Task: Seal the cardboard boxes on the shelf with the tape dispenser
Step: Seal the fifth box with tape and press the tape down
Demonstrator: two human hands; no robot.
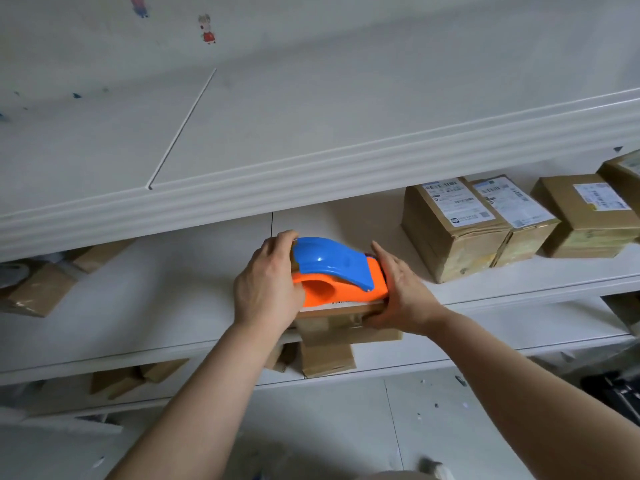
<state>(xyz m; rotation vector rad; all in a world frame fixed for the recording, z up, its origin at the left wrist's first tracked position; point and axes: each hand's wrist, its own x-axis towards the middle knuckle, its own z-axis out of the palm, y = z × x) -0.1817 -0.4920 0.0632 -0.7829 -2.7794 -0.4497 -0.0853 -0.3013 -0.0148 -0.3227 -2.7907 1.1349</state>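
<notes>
Fingers (pixel 277 239) of the left hand (pixel 268 285) curl over the dispenser (pixel 332 268), clamped on its left end. The right hand (pixel 401 289) clasps the right end of the box (pixel 346 328) under it, thumb on the near face. That box lies at the shelf's (pixel 173 289) near edge. Labelled boxes (pixel 450 230) stand farther right.

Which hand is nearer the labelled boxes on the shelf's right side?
Right. The right hand, holding the box under the tape dispenser, is just left of the labelled boxes; the left hand grips the dispenser's far end.
</notes>
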